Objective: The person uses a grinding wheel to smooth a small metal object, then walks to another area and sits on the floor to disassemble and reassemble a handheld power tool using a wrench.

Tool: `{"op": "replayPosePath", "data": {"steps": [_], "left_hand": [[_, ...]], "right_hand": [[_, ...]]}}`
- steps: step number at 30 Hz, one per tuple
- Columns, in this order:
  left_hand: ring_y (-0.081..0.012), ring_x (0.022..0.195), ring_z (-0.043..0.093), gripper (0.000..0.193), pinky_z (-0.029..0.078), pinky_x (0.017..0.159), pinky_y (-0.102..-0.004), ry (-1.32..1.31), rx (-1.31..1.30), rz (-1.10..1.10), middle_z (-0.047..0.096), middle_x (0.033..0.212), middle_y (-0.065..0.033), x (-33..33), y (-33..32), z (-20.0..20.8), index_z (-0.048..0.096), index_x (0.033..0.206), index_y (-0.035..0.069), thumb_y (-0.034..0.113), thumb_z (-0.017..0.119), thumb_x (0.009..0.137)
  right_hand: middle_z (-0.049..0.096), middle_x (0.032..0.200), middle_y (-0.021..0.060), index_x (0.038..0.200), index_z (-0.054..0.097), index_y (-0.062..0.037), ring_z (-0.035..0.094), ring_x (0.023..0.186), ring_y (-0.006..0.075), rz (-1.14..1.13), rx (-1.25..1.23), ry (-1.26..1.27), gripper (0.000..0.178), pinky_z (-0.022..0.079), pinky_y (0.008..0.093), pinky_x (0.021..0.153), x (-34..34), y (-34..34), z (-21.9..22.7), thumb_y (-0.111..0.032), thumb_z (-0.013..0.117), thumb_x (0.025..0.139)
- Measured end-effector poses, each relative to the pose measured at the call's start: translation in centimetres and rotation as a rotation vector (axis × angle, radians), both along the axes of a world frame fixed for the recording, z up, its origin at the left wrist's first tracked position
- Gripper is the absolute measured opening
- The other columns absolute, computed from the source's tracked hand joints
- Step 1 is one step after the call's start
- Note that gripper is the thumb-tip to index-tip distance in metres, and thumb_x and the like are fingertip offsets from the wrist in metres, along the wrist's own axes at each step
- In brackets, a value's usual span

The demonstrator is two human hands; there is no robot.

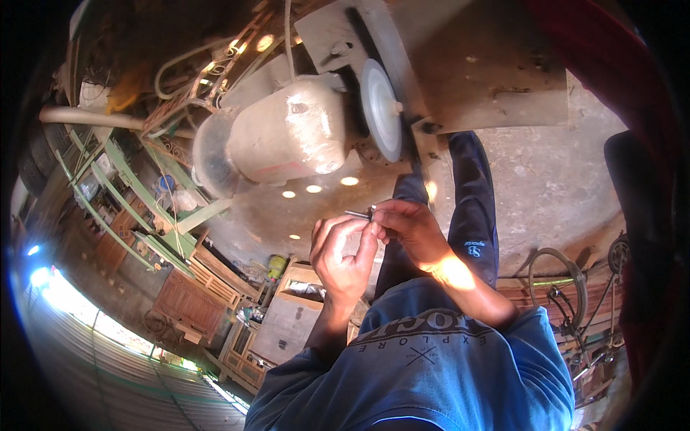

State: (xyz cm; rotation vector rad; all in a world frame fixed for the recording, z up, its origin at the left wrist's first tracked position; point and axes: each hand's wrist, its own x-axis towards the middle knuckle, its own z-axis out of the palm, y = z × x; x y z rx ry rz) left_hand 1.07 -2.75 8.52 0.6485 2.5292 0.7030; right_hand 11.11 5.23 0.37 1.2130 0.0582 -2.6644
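My left hand (pixel 341 253) is raised in front of my chest with its fingers curled and the tips pressed together. Close against it, my right hand (pixel 411 228) pinches with thumb and forefinger. Between the fingertips of both hands sits a thin dark metal rod (pixel 357 214), one end sticking out to the left. Its other end is covered by my fingers, and its exact kind is too small to make out. Just beyond my hands stands a machine with a pale, rounded motor (pixel 287 136) and an upright grey disc wheel (pixel 381 111). My hands are apart from the wheel.
A flat metal sheet (pixel 489 93) lies beyond the wheel. Green metal bars (pixel 126 172) stand to the left, near a carved wooden panel (pixel 187 298) and a wooden cabinet (pixel 287 327). At right a bicycle wheel (pixel 557 287) leans by stacked boards. My legs straddle the near floor.
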Motion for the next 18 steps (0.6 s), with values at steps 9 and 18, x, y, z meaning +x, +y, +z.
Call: {"op": "replayPosePath", "data": {"steps": [9,18], "left_hand": [[-0.0046,0.085,0.056,0.014,0.046,0.078,-0.0212,-0.725,0.241,0.485,0.063,0.093,0.0016,-0.1,0.8,-4.6,0.062,0.104,0.0,0.013,0.064,0.099],[-0.0056,0.089,0.057,0.018,0.046,0.082,-0.021,-0.755,0.357,0.483,0.064,0.094,-0.0001,0.8,2.2,-7.4,0.061,0.109,0.0,0.015,0.062,0.1]], "right_hand": [[0.066,0.079,0.0023,0.098,0.07,0.0011,0.057,0.07,0.0074,0.006,0.415,-0.183,0.013,0.044,0.0221,0.065,0.1,3.9,0.8,-0.011,0.067,0.093],[0.063,0.077,0.0,0.093,0.068,0.0015,0.053,0.071,0.0062,0.057,0.604,-0.277,0.011,0.041,0.0212,0.064,-0.8,6.0,0.3,-0.01,0.066,0.093]]}}
